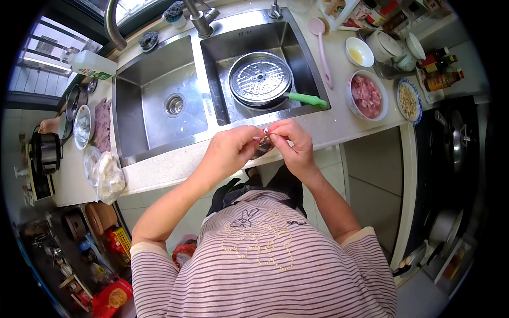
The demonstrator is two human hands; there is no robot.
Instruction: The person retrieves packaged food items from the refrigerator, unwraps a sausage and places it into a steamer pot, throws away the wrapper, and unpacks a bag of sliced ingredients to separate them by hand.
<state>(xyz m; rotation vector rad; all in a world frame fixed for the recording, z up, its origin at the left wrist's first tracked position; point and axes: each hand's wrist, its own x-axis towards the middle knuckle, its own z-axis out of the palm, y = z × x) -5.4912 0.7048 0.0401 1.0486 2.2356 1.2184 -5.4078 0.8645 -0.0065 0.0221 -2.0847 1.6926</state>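
Just in front of the sink's front edge, my left hand (233, 149) and my right hand (295, 147) meet, fingertips pinched close together. Between them is a small red, white and dark packet (261, 149), mostly covered by my fingers. Its contents cannot be made out. Beyond my hands, the right basin (214, 69) of the steel sink holds a round pan with a perforated metal steamer rack (260, 77) on top. A green handle (308, 99) sticks out beside the pan toward the basin's right corner.
A bowl of raw meat (369, 115), a plate of pale chopped bits (401, 85), a small bowl (351, 45) with yellow liquid and a pink brush (321, 50) stand right of the sink. Plastic bags (108, 177) lie at left. The faucet (201, 24) rises behind.
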